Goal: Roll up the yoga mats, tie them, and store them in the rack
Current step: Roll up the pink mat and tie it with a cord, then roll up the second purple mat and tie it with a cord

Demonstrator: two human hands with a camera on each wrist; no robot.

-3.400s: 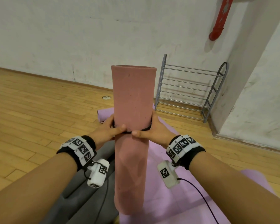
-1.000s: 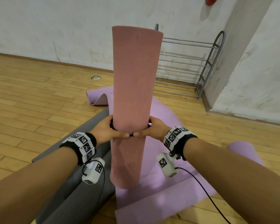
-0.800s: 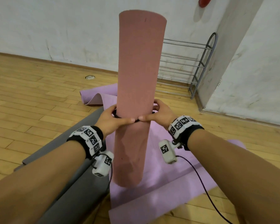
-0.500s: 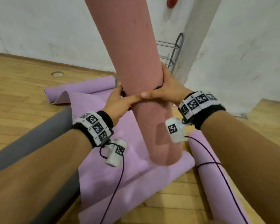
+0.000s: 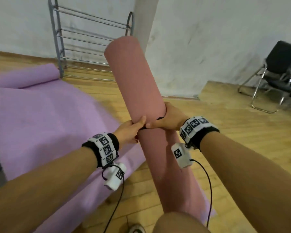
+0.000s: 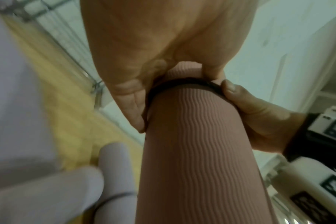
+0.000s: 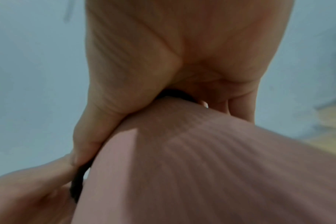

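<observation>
A rolled pink yoga mat stands tilted in front of me, its top leaning toward the grey metal rack and its lower end down by my knee. A black band circles it at mid-length. My left hand grips the mat and band from the left. My right hand grips them from the right, and the two thumbs meet at the front. The ribbed pink mat fills the left wrist view, with my left hand above it. In the right wrist view my right hand pinches the black band.
A lilac mat lies unrolled on the wooden floor to my left, its far end partly rolled. A rolled lilac mat tied with a dark band lies below. A black folding chair stands at the right, by the white wall and pillar.
The view has swung right, so the rack now stands behind the mat's top and the chair has come into sight. The pink mat has tilted from upright; both hands keep their hold.
</observation>
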